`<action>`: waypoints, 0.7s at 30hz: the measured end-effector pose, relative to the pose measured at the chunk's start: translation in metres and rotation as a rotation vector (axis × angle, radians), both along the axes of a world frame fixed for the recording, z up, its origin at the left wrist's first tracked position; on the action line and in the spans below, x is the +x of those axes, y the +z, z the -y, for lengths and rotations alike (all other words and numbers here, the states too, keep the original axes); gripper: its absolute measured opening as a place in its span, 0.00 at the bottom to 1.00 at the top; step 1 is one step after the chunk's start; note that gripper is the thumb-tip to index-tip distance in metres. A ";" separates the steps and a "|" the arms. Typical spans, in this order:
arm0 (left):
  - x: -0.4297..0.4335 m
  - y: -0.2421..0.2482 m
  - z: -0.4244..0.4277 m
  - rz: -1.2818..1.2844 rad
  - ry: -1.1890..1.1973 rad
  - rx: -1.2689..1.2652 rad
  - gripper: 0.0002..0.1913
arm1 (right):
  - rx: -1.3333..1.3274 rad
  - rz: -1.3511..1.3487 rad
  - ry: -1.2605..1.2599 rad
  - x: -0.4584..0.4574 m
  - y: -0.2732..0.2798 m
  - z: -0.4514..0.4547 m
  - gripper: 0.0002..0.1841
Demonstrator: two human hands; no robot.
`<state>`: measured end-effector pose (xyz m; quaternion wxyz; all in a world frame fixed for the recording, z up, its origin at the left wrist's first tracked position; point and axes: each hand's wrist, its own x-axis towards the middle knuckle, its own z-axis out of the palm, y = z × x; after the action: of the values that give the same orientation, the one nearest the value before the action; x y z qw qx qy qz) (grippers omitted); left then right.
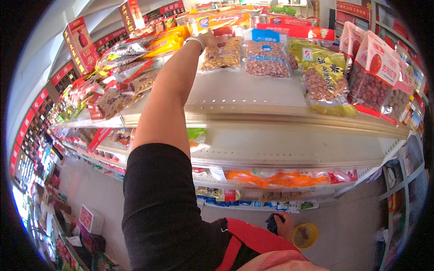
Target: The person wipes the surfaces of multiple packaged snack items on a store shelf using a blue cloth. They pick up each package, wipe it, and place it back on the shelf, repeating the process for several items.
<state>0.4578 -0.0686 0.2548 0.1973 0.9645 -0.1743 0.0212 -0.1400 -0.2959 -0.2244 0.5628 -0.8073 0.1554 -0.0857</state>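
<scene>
My left hand [208,39] reaches over the top shelf [234,88], at the upper corner of a clear bag of tan snack pieces [222,54]. Its fingers are blurred, so their grip on the bag is unclear. To the right stands a clear bag of peanuts [267,57] with a blue header. A yellow-green bag of peanuts [322,78] leans near the shelf's front edge, next to a bag of red dates [373,74]. Down by my body, my right hand [285,224] holds a dark cloth [272,223], just left of a yellow bucket [305,235].
Yellow packets [169,40] and bagged snacks [115,100] crowd the shelf's left side. Lower shelves carry orange packages [278,179] and blue packets [234,203]. A grey metal rack [403,183] stands at right. On the floor at left is a white box [91,220].
</scene>
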 end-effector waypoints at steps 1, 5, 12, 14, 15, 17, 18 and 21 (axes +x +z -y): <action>-0.011 -0.001 -0.016 -0.062 -0.178 0.126 0.57 | 0.024 -0.037 0.005 0.004 0.019 -0.008 0.12; -0.075 0.002 -0.051 -0.088 -0.268 0.117 0.57 | -0.151 0.079 0.083 0.020 -0.004 -0.015 0.10; -0.075 0.027 -0.268 0.157 0.130 0.760 0.48 | -0.063 0.063 0.321 0.057 0.030 -0.046 0.12; -0.096 0.027 -0.319 0.184 0.270 0.780 0.53 | -0.129 0.074 0.353 0.064 0.027 -0.054 0.11; -0.109 0.022 -0.329 0.166 0.318 0.792 0.55 | -0.099 0.047 0.377 0.065 0.030 -0.060 0.11; -0.137 0.011 -0.338 0.137 0.411 0.814 0.58 | -0.039 -0.003 0.420 0.070 0.040 -0.072 0.12; -0.153 0.007 -0.333 0.082 0.425 0.735 0.57 | -0.050 0.022 0.452 0.072 0.041 -0.078 0.12; -0.179 0.002 -0.323 0.035 0.462 0.576 0.51 | -0.072 0.102 0.529 0.074 0.041 -0.096 0.11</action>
<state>0.2790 0.2542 0.2567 -0.0952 0.9939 0.0457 0.0315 -0.0657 -0.2004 -0.1835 0.5437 -0.8340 -0.0924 0.0184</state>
